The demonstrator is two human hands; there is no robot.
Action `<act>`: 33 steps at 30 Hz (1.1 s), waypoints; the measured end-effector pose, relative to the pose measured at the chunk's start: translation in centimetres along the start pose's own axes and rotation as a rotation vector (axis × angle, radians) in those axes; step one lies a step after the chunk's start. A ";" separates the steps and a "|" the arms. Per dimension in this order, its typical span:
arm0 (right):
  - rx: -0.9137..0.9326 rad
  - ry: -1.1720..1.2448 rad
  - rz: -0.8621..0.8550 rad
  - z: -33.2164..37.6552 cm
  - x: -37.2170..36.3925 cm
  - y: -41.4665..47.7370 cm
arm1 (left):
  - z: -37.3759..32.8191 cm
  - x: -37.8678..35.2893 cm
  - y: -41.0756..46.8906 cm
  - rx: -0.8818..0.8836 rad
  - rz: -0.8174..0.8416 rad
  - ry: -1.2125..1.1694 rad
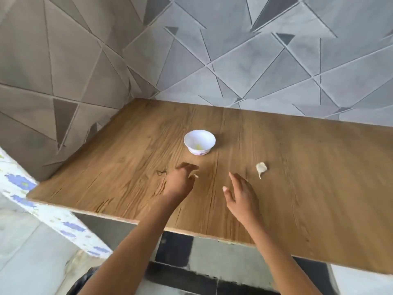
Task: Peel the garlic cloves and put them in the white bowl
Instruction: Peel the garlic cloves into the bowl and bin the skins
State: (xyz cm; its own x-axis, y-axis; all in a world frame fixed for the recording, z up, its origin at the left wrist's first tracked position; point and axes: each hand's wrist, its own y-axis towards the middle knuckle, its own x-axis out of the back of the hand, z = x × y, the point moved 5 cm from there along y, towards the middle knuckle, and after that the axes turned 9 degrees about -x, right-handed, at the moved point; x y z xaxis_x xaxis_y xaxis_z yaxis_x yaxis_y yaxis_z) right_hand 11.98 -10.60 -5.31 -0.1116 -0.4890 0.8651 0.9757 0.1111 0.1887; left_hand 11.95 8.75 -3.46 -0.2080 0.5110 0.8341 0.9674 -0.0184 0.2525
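Head view. A wooden tabletop point(297, 177) stood in a corner of grey tiled wall point(255, 60) patterned with triangles. 1 white bowl point(196, 136) sat upright near the middle of the tabletop; a small pale yellow piece point(198, 147) lay at its bottom, too small to identify with certainty. 1 garlic clove point(261, 167), with its papery skin and a thin tail pointing toward the viewer, lay on the wood to the right of the bowl and nearer the viewer, apart from both hands.

The left hand point(180, 180) was held over the table just in front of the bowl, its fingers point(188, 166) curled and blurred. A tiny pale fragment point(195, 176) showed at the fingertips; whether it was pinched could not be told.

The right hand point(241, 193) reached forward between the left hand and the clove, its fingers point(234, 177) nearly straight and slightly spread, the thumb held out to the side, gripping nothing. Its fingertips lay near the clove without touching it
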 end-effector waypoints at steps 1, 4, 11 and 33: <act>0.022 -0.061 0.032 -0.5 -0.3 0.6 | 0.4 -0.8 0.9 0.007 0.046 0.062; 0.077 -0.165 0.107 -1.2 -1.3 1.7 | 1.2 -2.1 2.4 0.038 0.168 0.184; 0.063 -0.216 0.110 -1.9 -2.4 2.0 | -0.1 0.4 5.0 0.003 0.137 0.256; -0.126 0.264 0.206 -3.9 0.9 0.7 | -5.3 -1.5 12.1 -0.169 0.197 -0.195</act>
State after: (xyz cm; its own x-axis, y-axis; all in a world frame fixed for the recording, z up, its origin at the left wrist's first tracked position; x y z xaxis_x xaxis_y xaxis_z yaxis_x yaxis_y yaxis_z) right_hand 13.26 -14.36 -6.28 0.1267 -0.6758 0.7261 0.9901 0.1310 -0.0509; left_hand 23.16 3.18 0.98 0.0280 0.6381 0.7694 0.9453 -0.2671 0.1870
